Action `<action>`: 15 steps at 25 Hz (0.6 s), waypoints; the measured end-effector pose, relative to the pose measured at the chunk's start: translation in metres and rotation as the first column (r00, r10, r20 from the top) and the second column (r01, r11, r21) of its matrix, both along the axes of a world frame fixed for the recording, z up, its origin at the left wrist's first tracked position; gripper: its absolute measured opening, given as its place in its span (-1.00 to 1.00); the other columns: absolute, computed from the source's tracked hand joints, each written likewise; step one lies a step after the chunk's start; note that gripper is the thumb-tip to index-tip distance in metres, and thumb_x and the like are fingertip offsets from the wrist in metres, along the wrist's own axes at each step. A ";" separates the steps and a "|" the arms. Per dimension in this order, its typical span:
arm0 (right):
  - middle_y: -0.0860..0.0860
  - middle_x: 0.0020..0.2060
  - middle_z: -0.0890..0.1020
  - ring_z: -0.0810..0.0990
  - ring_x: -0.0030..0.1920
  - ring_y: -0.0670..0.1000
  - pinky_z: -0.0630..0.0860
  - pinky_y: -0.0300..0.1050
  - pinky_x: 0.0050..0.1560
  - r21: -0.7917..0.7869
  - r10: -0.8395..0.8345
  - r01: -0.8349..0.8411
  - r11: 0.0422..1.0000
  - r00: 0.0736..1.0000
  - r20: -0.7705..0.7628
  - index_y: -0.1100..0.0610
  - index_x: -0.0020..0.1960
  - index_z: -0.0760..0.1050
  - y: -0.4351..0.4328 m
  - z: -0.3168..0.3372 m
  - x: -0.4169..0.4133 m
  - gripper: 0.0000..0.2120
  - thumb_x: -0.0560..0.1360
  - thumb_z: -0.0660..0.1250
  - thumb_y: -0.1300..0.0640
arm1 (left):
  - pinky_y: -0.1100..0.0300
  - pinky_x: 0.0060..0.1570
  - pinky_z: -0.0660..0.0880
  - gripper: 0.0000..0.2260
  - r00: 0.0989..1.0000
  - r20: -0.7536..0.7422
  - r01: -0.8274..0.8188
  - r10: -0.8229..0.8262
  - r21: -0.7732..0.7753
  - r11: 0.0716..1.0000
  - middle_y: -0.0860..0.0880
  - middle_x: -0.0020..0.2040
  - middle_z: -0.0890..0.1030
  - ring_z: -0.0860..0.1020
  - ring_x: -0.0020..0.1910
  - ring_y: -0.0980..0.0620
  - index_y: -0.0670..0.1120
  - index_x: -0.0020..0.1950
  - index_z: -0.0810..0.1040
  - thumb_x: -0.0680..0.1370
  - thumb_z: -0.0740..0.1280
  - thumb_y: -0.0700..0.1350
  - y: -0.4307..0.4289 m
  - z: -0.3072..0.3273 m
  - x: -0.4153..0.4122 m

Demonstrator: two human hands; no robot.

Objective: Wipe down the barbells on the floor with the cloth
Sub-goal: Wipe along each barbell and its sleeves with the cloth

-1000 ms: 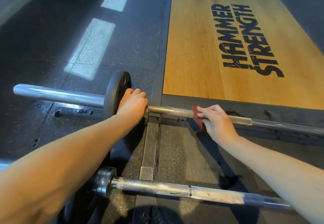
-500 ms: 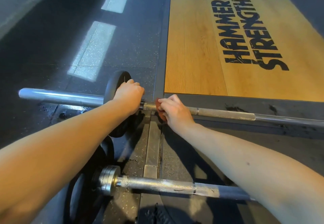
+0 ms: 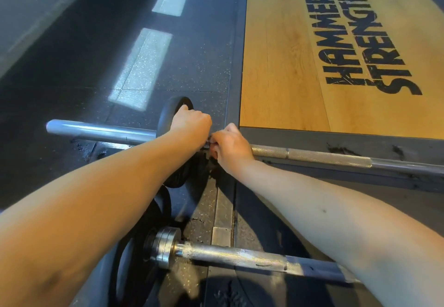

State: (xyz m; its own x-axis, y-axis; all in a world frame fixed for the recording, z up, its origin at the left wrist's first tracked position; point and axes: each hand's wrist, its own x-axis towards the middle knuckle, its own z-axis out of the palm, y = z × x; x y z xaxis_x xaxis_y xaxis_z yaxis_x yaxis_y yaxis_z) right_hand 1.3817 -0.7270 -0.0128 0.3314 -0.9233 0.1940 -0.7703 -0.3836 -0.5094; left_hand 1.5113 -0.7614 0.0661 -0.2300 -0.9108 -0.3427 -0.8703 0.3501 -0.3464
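2 barbells lie on the gym floor, roughly parallel, running L to R across the view. The far barbell is the one under the hands. Its smooth sleeve sticks out to the L, 1 black far plate stands upright on it, and the knurled shaft runs off R along the edge of the wooden platform, which has "HAMMER STRENGTH" printed in black.

L hand is up on the far plate, fingers curled over its upper edge, thumb against its face, i.e. gripping it. R hand is closed round the shaft right beside that plate and just beside the L hand; can't tell if the 2 touch. The cloth is in the R hand, btwn fingers and bar. Only a small reddish bit shows under the fingers; the rest is hidden.

The near barbell lies closer to the camera, btwn the 2 forearms, w/ no hand on it. Its shaft looks scuffed and patchy, w/ a steel collar at the L end and a black near plate beyond, partly behind the L forearm. A metal strip in the floor runs btwn the 2 bars. The dark speckled rubber floor on the L carries 2 pale light patches.
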 end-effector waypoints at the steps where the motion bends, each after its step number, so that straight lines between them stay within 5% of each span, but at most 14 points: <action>1: 0.07 -0.12 0.52 0.51 -0.14 0.11 0.52 0.00 -0.19 0.078 0.000 0.002 0.997 0.999 -0.032 0.13 -0.03 0.56 -0.010 0.005 0.011 -0.92 0.55 0.29 0.21 | 0.01 0.28 0.30 -0.86 1.000 0.018 0.001 0.000 -0.016 1.000 -0.08 0.12 0.64 0.52 0.22 -0.11 -0.07 0.16 0.58 0.62 0.31 -0.13 -0.001 0.000 -0.001; 3: 0.10 -0.08 0.64 0.58 -0.08 0.17 0.60 0.07 -0.08 0.225 -0.020 0.038 0.973 0.996 -0.086 0.08 -0.01 0.65 -0.024 0.008 0.016 -0.83 0.55 0.28 0.18 | 0.02 0.24 0.29 -0.86 0.999 0.040 0.006 -0.005 -0.031 1.000 -0.08 0.11 0.65 0.50 0.22 -0.10 -0.07 0.14 0.58 0.62 0.29 -0.13 -0.004 0.003 0.001; 7: 0.01 -0.17 0.59 0.55 -0.13 0.10 0.58 0.27 -0.03 0.104 0.040 -0.025 0.994 0.988 -0.151 0.08 -0.12 0.62 0.007 0.000 0.001 -0.87 0.52 0.29 0.15 | 0.01 0.24 0.29 -0.85 0.999 0.053 0.015 -0.014 -0.005 1.000 -0.07 0.13 0.64 0.52 0.21 -0.11 -0.08 0.16 0.58 0.60 0.32 -0.15 0.001 0.006 0.002; 9: 0.02 -0.04 0.55 0.52 -0.04 0.06 0.56 0.12 -0.05 0.133 0.065 -0.049 0.990 0.991 -0.120 0.09 0.05 0.63 0.024 -0.001 -0.014 -0.83 0.55 0.28 0.20 | 0.01 0.24 0.29 -0.85 0.996 0.069 0.049 -0.049 0.000 0.999 -0.07 0.14 0.64 0.53 0.20 -0.11 -0.09 0.16 0.57 0.60 0.32 -0.16 0.004 0.006 0.001; 13: 0.01 -0.17 0.65 0.62 -0.09 0.13 0.59 -0.04 -0.14 0.328 -0.157 0.181 0.927 0.983 -0.099 -0.02 -0.16 0.66 -0.032 0.021 -0.002 -0.77 0.52 0.27 0.19 | 0.02 0.26 0.29 -0.88 0.998 0.050 0.048 -0.048 0.009 0.999 -0.08 0.12 0.64 0.54 0.16 -0.10 -0.09 0.13 0.57 0.61 0.33 -0.18 0.004 0.005 0.004; 15: 0.02 -0.12 0.65 0.63 -0.05 0.13 0.60 -0.03 -0.09 0.361 -0.169 0.195 0.912 0.980 -0.103 0.00 -0.10 0.69 -0.029 0.020 0.004 -0.79 0.53 0.30 0.20 | 0.02 0.26 0.29 -0.87 0.997 0.055 0.051 -0.051 0.006 0.999 -0.08 0.12 0.64 0.54 0.16 -0.10 -0.10 0.14 0.58 0.61 0.33 -0.17 0.003 0.007 0.003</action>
